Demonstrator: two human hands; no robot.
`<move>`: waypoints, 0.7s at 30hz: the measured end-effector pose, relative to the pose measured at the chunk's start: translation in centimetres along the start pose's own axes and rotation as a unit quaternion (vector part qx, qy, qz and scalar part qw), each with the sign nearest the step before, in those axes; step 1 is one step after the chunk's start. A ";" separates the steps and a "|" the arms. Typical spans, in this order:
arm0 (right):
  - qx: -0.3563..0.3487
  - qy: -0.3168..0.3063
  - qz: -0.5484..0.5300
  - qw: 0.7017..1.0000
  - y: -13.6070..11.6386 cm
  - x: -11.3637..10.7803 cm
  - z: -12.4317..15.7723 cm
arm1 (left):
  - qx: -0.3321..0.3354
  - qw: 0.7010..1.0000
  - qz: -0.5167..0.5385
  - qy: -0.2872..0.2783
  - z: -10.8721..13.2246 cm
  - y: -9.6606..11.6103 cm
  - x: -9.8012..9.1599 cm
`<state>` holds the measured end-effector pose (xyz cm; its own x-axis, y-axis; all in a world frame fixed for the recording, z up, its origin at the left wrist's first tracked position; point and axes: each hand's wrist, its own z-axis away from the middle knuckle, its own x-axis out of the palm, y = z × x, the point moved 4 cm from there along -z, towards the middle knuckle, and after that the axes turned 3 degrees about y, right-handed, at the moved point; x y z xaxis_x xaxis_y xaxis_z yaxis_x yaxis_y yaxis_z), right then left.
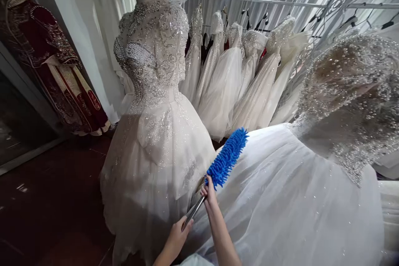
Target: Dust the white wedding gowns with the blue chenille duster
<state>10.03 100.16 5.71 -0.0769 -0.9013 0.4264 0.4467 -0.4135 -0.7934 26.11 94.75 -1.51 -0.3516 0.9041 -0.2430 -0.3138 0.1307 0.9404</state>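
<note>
A blue duster (227, 157) was held in both hands between two beaded white gowns. The left hand (177, 236) was closed round its metal handle (192, 212); the right hand (208, 193) gripped higher, just beneath the fluffy head, which lay against the near gown's skirt (280, 199). The mannequin gown (156, 133) stood just left.

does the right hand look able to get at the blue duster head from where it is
Probably yes: the right hand grips the metal handle just below the blue duster head, and nothing sits between them.
</note>
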 end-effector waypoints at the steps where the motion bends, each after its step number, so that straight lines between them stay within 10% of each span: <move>1: -0.007 -0.029 -0.012 0.999 -1.5 0.6 0.4 | 0.024 1.000 -0.011 0.008 0.0 1.5 -0.2; 6: -0.046 -0.051 -0.020 0.997 -7.0 -0.5 0.8 | 0.063 0.997 -0.041 0.001 -0.7 5.5 2.3; 12: 0.086 0.121 0.063 0.987 -1.2 -9.5 -2.6 | -0.107 0.981 -0.016 -0.159 -0.5 -1.6 9.5; 21: 0.142 0.142 0.111 0.973 3.7 -7.3 -3.7 | -0.129 0.992 -0.012 0.006 0.0 -5.1 7.8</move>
<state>8.99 104.75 -1.95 -0.1750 -0.9806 0.0881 0.7064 -0.1874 -0.6826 24.95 101.12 -8.17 -0.3510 0.8969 -0.2691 -0.5366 0.0429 0.8428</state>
